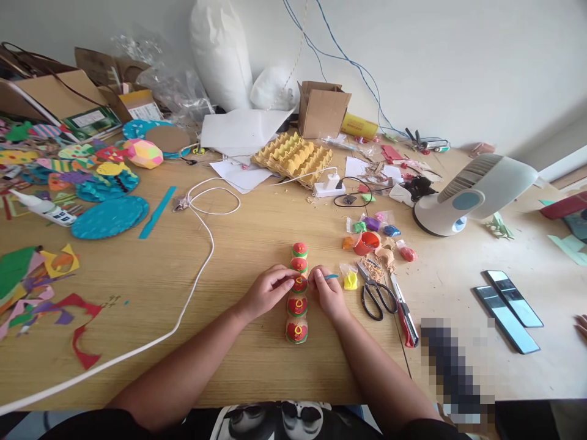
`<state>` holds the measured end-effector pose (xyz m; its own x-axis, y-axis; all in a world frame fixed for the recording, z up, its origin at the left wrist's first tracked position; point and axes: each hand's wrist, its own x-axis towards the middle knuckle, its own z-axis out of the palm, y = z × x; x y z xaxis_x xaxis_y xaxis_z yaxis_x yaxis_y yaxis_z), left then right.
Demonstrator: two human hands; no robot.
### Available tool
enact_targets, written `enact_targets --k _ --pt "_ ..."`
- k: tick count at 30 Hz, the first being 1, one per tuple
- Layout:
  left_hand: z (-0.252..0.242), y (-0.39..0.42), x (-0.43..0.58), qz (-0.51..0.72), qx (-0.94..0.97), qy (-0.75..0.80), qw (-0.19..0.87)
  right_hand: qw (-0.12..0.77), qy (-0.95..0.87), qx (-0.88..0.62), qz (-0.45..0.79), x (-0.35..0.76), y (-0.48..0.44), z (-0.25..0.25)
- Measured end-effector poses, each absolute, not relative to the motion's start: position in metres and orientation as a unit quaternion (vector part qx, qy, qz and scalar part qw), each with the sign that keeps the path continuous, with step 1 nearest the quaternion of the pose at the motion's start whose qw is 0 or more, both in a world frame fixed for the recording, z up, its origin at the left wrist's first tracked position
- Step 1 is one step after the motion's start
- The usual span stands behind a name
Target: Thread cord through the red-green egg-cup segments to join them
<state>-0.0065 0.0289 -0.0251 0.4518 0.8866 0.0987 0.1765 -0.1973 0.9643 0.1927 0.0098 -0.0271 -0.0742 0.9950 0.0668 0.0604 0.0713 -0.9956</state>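
Note:
A column of small round red-and-green clay pieces with yellow details (298, 306) lies on the table in front of me. My left hand (270, 290) is at its left side, fingertips touching or close to the middle piece, thumb and fingers nearly together; whether they pinch anything is too small to tell. On the right side, my right hand (327, 292) is closed around a thin blue tool (331, 277), its tip pointing toward that same middle piece.
Black-handled scissors (378, 298), a red utility knife (404, 315) and bagged yellow clay (350, 280) lie right of my right hand. A white fan (472, 192) and phones (509, 311) sit farther right. A white cable (202, 275) crosses the left side. Another person's fingers (581, 325) show at the right edge.

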Motion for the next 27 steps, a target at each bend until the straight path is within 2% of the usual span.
enact_targets --k 27 --pt "-0.0283 0.0292 -0.0064 0.369 0.676 0.397 0.499 0.481 -0.563 -0.457 0.492 0.1926 0.0098 -0.0285"
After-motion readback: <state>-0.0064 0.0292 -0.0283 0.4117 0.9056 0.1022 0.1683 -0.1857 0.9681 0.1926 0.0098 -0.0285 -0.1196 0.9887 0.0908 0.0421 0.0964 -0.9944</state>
